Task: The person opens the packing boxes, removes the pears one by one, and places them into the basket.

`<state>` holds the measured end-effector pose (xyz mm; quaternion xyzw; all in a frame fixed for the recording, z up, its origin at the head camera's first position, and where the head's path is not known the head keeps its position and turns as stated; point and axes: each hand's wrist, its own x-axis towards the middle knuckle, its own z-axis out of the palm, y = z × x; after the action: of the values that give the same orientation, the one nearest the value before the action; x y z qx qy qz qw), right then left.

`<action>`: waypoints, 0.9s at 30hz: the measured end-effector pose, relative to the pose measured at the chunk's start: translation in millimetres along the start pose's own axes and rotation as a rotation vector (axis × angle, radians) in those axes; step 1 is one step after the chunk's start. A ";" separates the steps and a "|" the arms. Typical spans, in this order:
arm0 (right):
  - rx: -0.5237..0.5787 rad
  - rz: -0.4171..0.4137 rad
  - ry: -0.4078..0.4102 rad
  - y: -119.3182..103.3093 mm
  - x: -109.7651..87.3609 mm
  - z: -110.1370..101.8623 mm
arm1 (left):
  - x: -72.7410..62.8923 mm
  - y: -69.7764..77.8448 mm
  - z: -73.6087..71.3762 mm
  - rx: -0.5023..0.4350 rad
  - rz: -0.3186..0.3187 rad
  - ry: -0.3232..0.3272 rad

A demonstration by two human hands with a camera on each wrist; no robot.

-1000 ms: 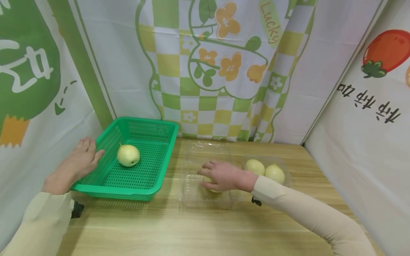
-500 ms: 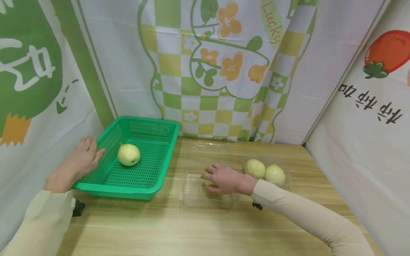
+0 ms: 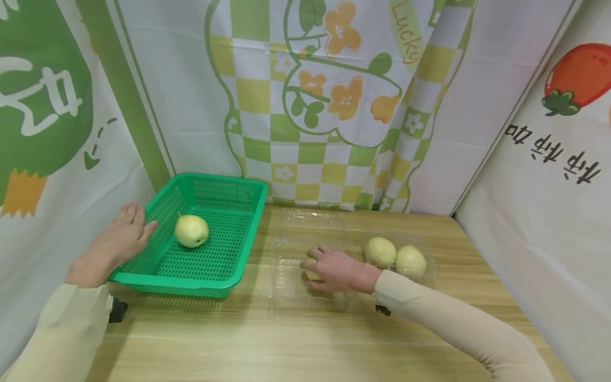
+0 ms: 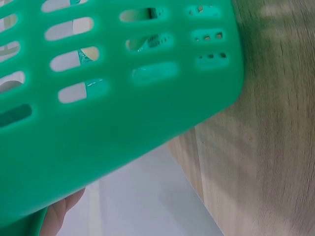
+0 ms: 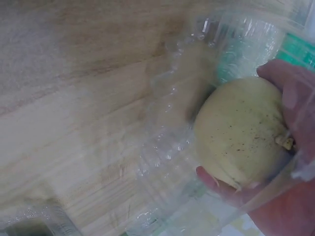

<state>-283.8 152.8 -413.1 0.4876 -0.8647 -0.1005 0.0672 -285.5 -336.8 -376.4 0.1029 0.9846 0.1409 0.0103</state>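
In the head view my left hand (image 3: 116,239) rests at the left rim of the green basket (image 3: 238,249). Its fingers look straight, and the thumb reaches over the rim. In the left wrist view, fingertips (image 4: 61,211) show beyond the basket's slotted wall (image 4: 113,123). A pale yellow pear (image 3: 192,231) lies inside the basket. With fingers and thumb curled round it, my right hand (image 3: 334,269) holds another pear (image 5: 241,132) in an opened clear plastic clamshell box (image 3: 288,281). From above, the hand hides most of that pear; its stem shows in the right wrist view.
To the right stands another clear plastic box (image 3: 431,260) with two pears (image 3: 380,252) in it, close to my right forearm. The wooden table (image 3: 267,339) meets a patterned curtain (image 3: 315,159) at the back and printed cloth walls on both sides.
My right hand has shifted slightly to the right within the clear box, its fingers round the pear. The left hand and the basket look the same.
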 end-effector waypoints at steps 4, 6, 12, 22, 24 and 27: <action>0.020 0.005 -0.007 1.9 0.7 -0.3 | 1.0 -0.2 0.3 0.001 -0.006 -0.012; 0.032 0.005 -0.016 2.2 1.0 -2.1 | 1.4 -0.3 0.9 -0.001 -0.008 -0.016; 0.111 0.016 -0.047 3.9 4.0 -17.7 | -0.3 -1.1 0.3 -0.026 -0.005 -0.002; 0.163 0.038 -0.042 11.4 9.3 -45.7 | -2.0 1.4 -0.8 -0.030 0.011 0.009; 0.162 0.026 -0.022 13.1 10.5 -51.0 | -2.1 2.1 -1.3 -0.030 0.010 0.005; 0.176 0.022 -0.005 15.3 12.7 -59.7 | -2.1 1.7 -1.0 -0.029 0.005 -0.003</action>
<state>-290.3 143.2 -351.3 0.4816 -0.8757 -0.0245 0.0229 -283.1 -335.9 -375.0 0.1055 0.9822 0.1549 0.0129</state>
